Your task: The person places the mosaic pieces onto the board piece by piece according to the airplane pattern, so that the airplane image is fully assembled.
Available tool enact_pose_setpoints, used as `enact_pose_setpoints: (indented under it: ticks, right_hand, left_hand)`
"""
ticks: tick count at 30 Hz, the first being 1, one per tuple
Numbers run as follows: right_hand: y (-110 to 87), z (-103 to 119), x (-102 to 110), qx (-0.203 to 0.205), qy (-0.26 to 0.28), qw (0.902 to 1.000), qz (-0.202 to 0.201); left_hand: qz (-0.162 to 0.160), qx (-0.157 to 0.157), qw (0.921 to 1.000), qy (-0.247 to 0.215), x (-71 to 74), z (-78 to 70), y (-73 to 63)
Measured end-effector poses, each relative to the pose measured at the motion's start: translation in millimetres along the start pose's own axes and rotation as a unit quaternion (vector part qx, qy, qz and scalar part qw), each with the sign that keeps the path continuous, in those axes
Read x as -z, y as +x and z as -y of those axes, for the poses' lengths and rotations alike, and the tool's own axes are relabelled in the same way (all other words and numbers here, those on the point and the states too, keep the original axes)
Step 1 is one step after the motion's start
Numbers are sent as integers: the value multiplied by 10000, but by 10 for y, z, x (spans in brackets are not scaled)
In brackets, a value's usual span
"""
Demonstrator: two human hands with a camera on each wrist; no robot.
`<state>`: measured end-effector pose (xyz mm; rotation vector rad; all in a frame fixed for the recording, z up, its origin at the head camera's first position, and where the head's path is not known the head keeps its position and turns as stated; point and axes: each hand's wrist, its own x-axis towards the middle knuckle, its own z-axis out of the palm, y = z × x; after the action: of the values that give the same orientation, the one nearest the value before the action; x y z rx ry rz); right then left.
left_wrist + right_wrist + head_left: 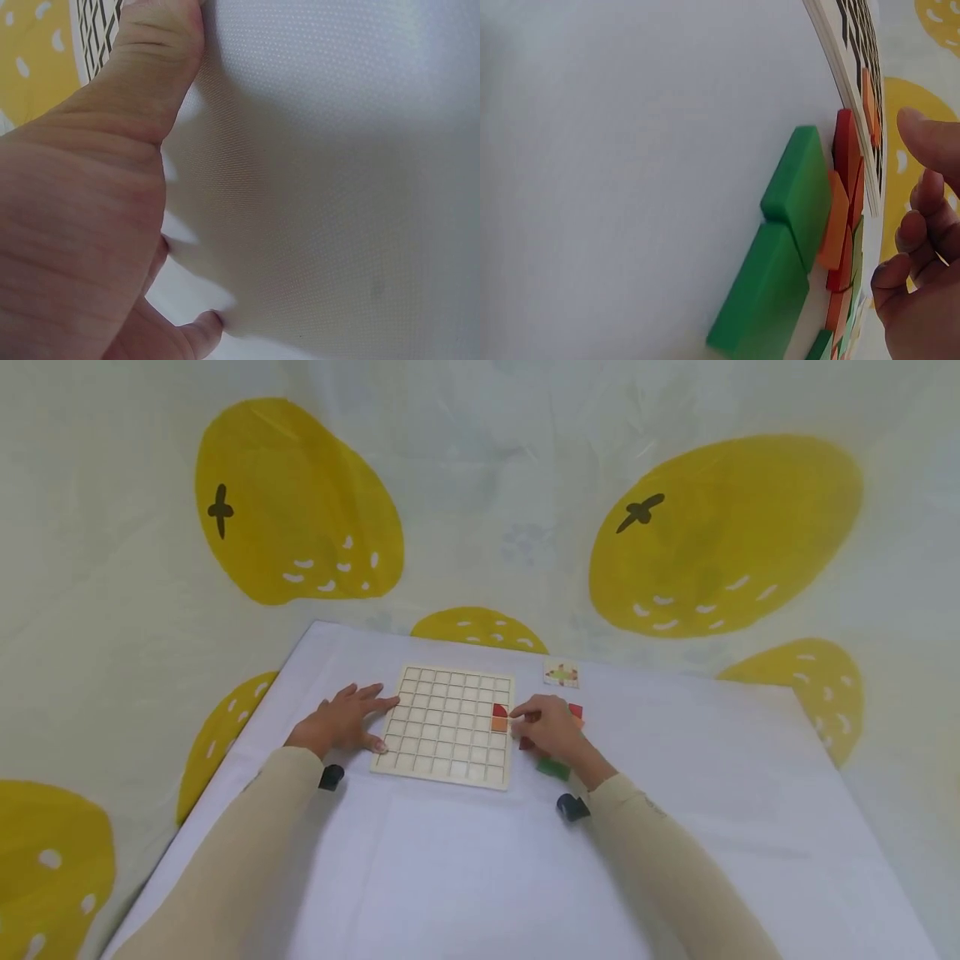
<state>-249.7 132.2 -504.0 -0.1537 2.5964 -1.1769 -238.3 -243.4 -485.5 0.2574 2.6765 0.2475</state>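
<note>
A pale square board point(442, 727) with a grid of cells lies on the white table. Near its right edge, a red piece with a curved side point(500, 710) and an orange square piece point(498, 724) sit in neighbouring cells. My left hand point(345, 718) is spread at the board's left side, thumb and a fingertip on its edge. My right hand point(551, 727) hovers by the board's right edge, fingertips close to the two pieces. In the right wrist view its thumb point(934, 146) stands apart from loosely curled fingers, with nothing seen between them.
Green blocks point(799, 180), with red and orange ones, lie right of the board, partly under my right hand in the head view. A small card with a coloured pattern point(562, 674) lies behind them. A cloth printed with yellow fruit point(300, 502) hangs beyond the table.
</note>
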Motion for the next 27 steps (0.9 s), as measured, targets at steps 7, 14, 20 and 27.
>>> enact_pose_setpoints:
  ticks: [7, 14, 20, 27]
  right_hand:
    - [-64, -42, 182, -373, 231, 9988, 238]
    - [-108, -153, 278, 397, -213, 9989, 106]
    - [-132, -221, 332, 555, -608, 9966, -85]
    - [-199, -263, 404, 274, -714, 9970, -79]
  left_hand:
    - [-14, -95, 9999, 57, 15, -5, 34]
    - [18, 20, 10000, 43, 17, 7, 33]
    - [-41, -86, 9999, 85, 23, -3, 7]
    - [-34, -142, 9998, 153, 11, 12, -16]
